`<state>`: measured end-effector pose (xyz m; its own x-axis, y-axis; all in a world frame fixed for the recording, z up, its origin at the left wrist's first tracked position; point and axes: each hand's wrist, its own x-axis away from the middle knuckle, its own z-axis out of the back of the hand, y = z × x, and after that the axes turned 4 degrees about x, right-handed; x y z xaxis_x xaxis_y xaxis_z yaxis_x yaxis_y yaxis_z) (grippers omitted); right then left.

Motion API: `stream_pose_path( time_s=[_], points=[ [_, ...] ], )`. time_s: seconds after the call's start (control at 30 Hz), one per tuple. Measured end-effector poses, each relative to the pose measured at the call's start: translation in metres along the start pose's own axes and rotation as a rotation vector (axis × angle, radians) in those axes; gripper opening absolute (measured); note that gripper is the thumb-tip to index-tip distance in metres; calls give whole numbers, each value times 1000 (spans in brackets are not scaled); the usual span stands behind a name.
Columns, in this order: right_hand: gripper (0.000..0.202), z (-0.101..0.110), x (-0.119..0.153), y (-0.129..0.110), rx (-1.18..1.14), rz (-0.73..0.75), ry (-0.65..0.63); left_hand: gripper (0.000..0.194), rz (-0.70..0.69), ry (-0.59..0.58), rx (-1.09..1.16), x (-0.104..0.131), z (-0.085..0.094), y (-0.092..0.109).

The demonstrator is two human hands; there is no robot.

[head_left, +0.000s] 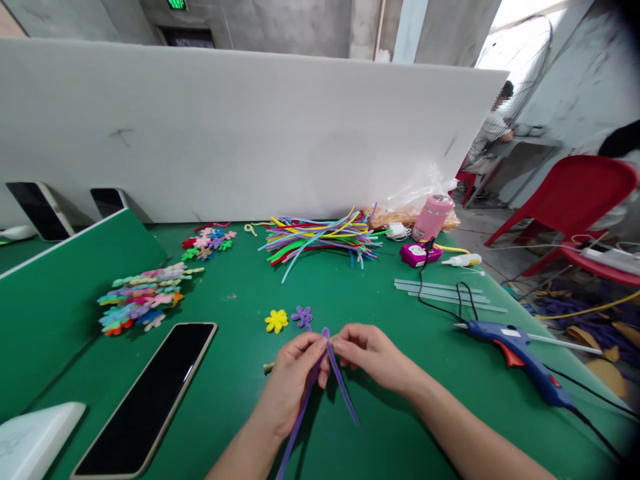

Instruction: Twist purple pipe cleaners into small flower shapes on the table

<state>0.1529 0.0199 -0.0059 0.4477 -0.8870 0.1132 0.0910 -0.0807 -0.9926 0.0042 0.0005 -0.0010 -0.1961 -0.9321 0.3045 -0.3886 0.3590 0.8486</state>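
Between my two hands is a purple pipe cleaner [345, 393], bent into a small loop at the top with its two ends hanging down. My left hand [295, 373] pinches it just below the loop. From the right, the fingertips of my right hand [370, 350] are closed at the same spot. Just beyond them lie a purple pipe-cleaner flower [302, 317] and a yellow flower [277, 321]. A short greenish piece [269, 367] pokes out left of my left hand; most of it is hidden.
A bundle of coloured pipe cleaners [325, 237] lies at the back. Finished flowers [145, 297] are piled left, near a phone [150, 400]. On the right are a blue glue gun [520, 353] with its cord, glue sticks [445, 293], a purple power socket [419, 255] and a pink bottle [431, 219].
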Motion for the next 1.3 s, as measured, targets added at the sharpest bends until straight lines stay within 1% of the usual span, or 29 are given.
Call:
stream_pose_path(
  time_s=[0.07, 0.13, 0.2, 0.27, 0.33, 0.43, 0.53, 0.7, 0.77, 0.83, 0.87, 0.93, 1.0, 1.1, 1.23, 1.3],
  points=[
    [38, -4, 2, -1, 63, 3, -44, 17, -9, 30, 7, 0, 0, -1],
    [38, -7, 4, -2, 80, 29, -32, 17, -7, 46, 15, 0, 0, -1],
    [39, -8, 4, -3, 65, 45, -17, 18, 1, 29, 21, -1, 0, -2],
    [39, -8, 4, -3, 23, 34, -33, 20, 12, 2, 21, -2, 1, -3],
    [39, -7, 3, -1, -19, 5, -67, 20, 14, -14, 18, -2, 1, -3],
    [37, -6, 2, 1, -107, -76, -115, 17, -8, -14, 13, -2, 0, -3],
    [35, -4, 1, 1, -204, -144, -133, 16, -11, -28, 59, 0, 0, -2],
    [35, -3, 0, 1, -247, -169, -151, 18, 2, -33, 137, 0, 0, -1],
    [35, -3, -1, 2, -240, -147, -98, 20, 10, -25, 125, 0, -1, -1],
    [32, -4, -2, 3, -245, -93, -7, 22, 28, -25, 95, 1, -2, -2],
    [31, -4, -2, 3, -250, -59, 38, 23, 43, -32, 79, 2, -3, -2],
    [30, -4, -3, 2, -247, -6, 85, 24, 79, -59, 60, 3, -5, -4],
    [31, -4, -3, 1, -230, 16, 101, 26, 110, -80, 49, 4, -7, -6],
    [31, -3, -3, 0, -174, 13, 109, 27, 123, -71, -14, 4, -8, -9],
    [27, -5, -1, 1, -30, 11, 137, 30, 82, -24, -171, 5, -9, -10],
    [24, -7, -1, 2, 38, 6, 149, 30, 64, -13, -214, 5, -10, -11]
  ],
)
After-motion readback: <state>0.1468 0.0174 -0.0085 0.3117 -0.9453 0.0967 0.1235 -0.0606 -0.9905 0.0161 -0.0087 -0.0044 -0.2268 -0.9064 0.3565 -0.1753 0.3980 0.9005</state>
